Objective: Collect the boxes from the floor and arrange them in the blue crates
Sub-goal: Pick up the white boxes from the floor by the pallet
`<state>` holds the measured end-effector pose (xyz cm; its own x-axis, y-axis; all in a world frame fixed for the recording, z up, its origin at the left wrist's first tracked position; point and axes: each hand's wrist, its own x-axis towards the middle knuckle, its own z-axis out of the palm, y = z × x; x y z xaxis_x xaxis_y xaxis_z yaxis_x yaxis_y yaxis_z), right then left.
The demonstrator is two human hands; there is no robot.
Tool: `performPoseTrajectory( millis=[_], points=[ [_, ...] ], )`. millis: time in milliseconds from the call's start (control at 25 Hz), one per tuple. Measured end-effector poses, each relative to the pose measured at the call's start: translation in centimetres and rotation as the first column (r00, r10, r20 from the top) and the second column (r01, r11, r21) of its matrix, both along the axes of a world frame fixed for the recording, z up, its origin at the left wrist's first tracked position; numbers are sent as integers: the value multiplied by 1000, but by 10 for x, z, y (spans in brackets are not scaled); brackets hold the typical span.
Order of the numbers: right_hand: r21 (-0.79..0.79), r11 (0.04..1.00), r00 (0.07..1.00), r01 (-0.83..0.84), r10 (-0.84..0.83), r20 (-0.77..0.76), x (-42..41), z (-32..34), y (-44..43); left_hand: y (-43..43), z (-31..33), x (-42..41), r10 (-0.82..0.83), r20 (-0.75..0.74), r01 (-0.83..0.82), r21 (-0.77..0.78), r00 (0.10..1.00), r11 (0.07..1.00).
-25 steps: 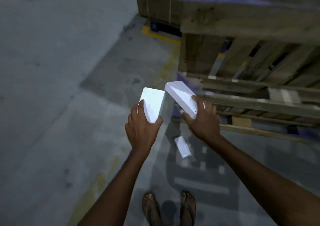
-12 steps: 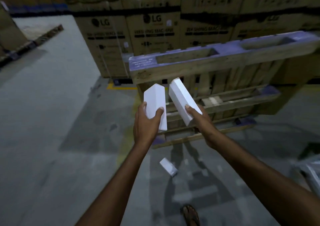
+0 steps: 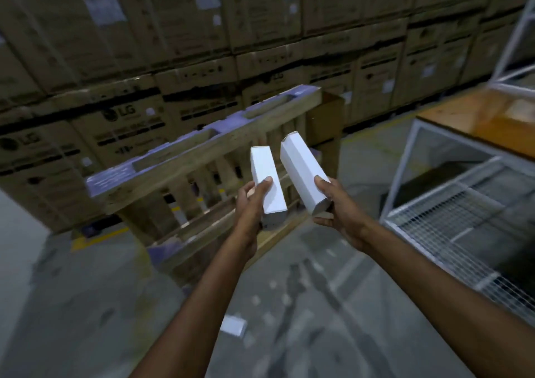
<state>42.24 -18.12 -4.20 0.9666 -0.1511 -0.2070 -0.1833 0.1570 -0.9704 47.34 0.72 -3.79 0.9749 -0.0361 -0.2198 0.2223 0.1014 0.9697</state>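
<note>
Frame centre: left hand (image 3: pixel 251 205) gripped white box (image 3: pixel 267 182), right hand (image 3: pixel 340 212) gripped second box (image 3: pixel 304 175); long axes tilted up-left, near-parallel, apart. On floor (image 3: pixel 86 305), lower centre, lay third box (image 3: pixel 233 325). At right, wire cage (image 3: pixel 405 169), contents unclear.

Long white cardboard box (image 3: pixel 265 163) tilted upward in left hand (image 3: pixel 249 208); matching second box (image 3: pixel 301 169) just beside, in right hand (image 3: pixel 340 214); third white box (image 3: pixel 233 325) on grey floor (image 3: pixel 86 305)

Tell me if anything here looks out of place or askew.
A white box lies loose on the floor, uncollected. The pallet stands on edge rather than flat.
</note>
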Motion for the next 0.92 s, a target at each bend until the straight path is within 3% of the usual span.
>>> performPoseTrajectory(
  millis=[200,360,680,920],
  points=[
    [53,972,974,228,-227,-23,-89,9,-145,-156,5,-61,-220,110,212,82,969,974],
    [100,934,940,342,-338,-51,-165,19,-248,-275,-7,-106,-284,174,273,84,943,958],
    [35,773,774,633,-632,-44,-281,39,-427,-483,9,-192,-489,284,492,68,825,868],
    [4,626,626,780,-779,36,-326,44,-522,-600,23,-207,-653,284,674,31,702,738]
  ],
)
